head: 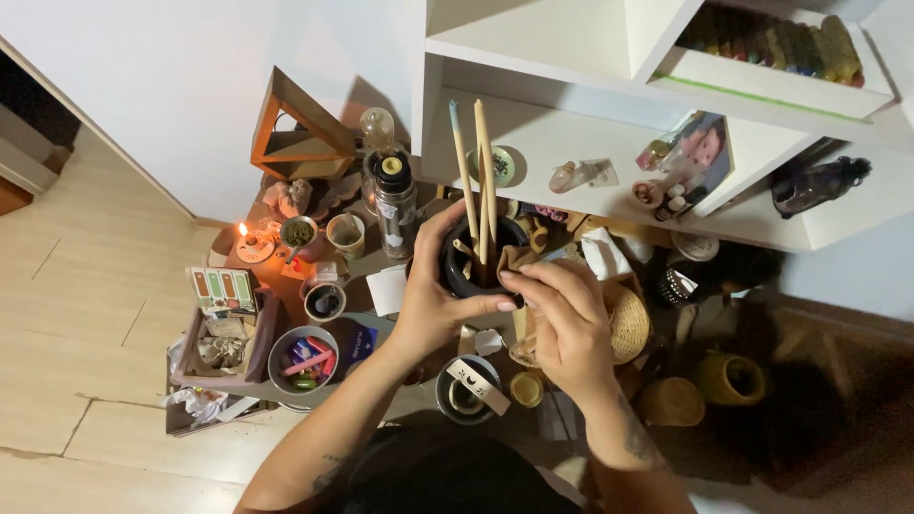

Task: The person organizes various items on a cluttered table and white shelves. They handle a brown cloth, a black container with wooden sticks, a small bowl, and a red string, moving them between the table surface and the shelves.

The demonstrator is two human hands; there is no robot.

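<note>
Three sticks [479,171] stood upright in the black pot [473,259], which the left hand [430,295] gripped while the right hand [562,319] pinched closed at its near rim.

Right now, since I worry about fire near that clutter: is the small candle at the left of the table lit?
Yes, the small candle shows a bright flame, well left of the dark pot that the left hand holds.
</note>
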